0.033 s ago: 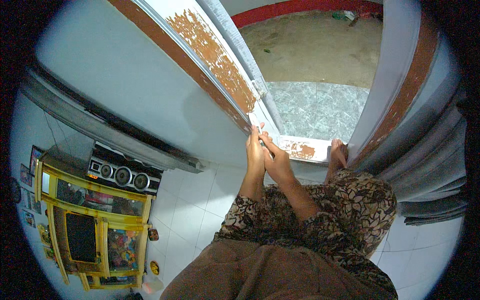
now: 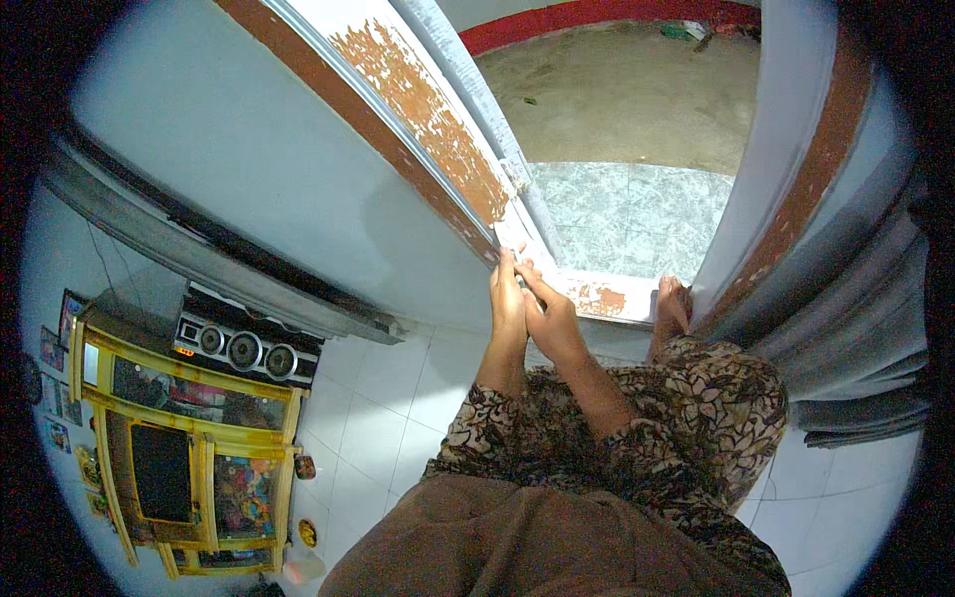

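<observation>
A slim scraper (image 2: 508,237) with a pale flat blade rests against the white-painted door frame (image 2: 530,237). Its tip meets the lower end of a long brown patch (image 2: 438,119) where the white paint is broken into flecks. My left hand (image 2: 508,303) is closed around the tool, close behind the blade. Pressed up beside it, my right hand (image 2: 553,323) is closed on the handle, which is mostly hidden by the fingers. A smaller brown patch (image 2: 602,298) shows on the white sill near my bare foot (image 2: 673,303).
A grey curtain (image 2: 846,328) hangs at the right beside the other jamb (image 2: 786,179). Beyond the sill lie marbled tiles (image 2: 632,214) and a concrete floor (image 2: 617,109). At the lower left stands a yellow cabinet (image 2: 204,438) with a speaker set (image 2: 246,348) on top.
The scraper's blade has tilted slightly against the frame. My hands stay nearly in the same place, both still closed on it.
</observation>
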`<state>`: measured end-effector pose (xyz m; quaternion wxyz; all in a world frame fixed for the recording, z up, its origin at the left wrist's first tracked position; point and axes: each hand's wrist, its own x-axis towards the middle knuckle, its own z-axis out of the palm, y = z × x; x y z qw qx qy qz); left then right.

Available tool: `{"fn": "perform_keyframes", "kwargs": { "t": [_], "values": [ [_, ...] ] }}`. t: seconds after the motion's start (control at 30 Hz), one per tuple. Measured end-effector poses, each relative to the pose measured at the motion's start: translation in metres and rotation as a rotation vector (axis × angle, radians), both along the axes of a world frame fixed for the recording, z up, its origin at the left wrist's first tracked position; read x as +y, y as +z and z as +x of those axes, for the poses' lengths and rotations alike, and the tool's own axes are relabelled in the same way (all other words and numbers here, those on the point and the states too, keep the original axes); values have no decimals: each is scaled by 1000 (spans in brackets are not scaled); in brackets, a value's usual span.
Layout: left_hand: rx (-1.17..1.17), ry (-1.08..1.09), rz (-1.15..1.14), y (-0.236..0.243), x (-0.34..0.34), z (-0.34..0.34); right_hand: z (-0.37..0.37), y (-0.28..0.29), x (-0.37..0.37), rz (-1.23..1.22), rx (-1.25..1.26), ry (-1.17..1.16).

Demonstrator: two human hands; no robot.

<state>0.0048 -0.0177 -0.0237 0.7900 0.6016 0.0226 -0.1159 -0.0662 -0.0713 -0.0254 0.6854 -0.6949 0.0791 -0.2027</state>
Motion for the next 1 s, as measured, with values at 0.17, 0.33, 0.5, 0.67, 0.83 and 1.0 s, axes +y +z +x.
{"fn": "perform_keyframes", "kwargs": {
  "t": [0.17,0.33,0.5,0.67,0.83,1.0],
  "values": [
    [-17,5,-98,-6,-2,5,4,-4,-1,-90,-48,-40],
    [-19,-37,-183,-16,3,8,0,-5,0,-69,-36,-25],
    [-6,20,-95,-12,-6,12,5,-4,-7,-21,-8,7],
    [-11,3,-158,-14,-1,4,3,-15,-7,-95,-34,37],
    [-60,-29,-270,-26,-4,7,7,-26,-10,-116,-137,11],
    [-76,-19,-236,-34,-6,13,9,-31,-11,-101,-156,19]
  ]
}}
